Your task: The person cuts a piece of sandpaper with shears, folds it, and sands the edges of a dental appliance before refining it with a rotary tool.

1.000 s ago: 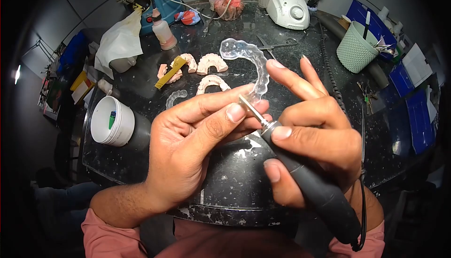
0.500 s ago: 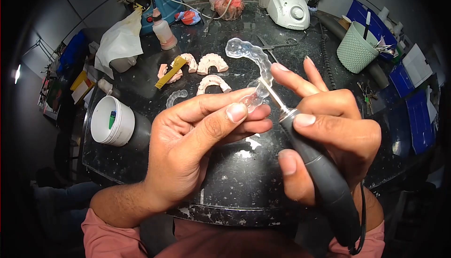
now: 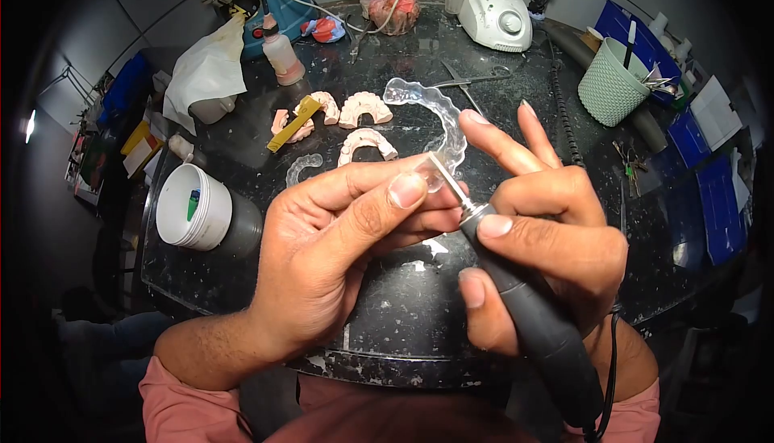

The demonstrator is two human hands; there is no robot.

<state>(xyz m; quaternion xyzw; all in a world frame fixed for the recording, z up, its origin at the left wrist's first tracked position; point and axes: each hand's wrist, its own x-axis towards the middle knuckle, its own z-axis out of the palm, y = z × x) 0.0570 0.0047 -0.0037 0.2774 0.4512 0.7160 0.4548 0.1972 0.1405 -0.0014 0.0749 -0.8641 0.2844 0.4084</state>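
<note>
Between the thumb and fingers of my left hand (image 3: 339, 241) is one end of a clear dental aligner (image 3: 427, 96), its arch curving up and away over the table. My right hand (image 3: 548, 241) grips a black rotary handpiece (image 3: 528, 290) like a pen, index and middle fingers spread forward. The handpiece's slim bur (image 3: 451, 181) points up and left, its tip right at the aligner's edge near my left thumb. Behind my left hand lie pale plaster dental models (image 3: 365, 110) and a second clear aligner (image 3: 303, 169). A yellowish strip (image 3: 293, 124) rests across one model.
A white tub (image 3: 193, 207) stands at the left, near a pink-tinged bottle (image 3: 282, 56). Scissors (image 3: 476, 80) lie behind the aligner. Farther back is a white control unit (image 3: 494, 16); a green pen cup (image 3: 613, 80) and keys (image 3: 629, 157) are at the right.
My right hand and the handpiece have moved left and slightly down, bringing the bur along the aligner toward my left thumb. The aligner's far end has tipped lower.
</note>
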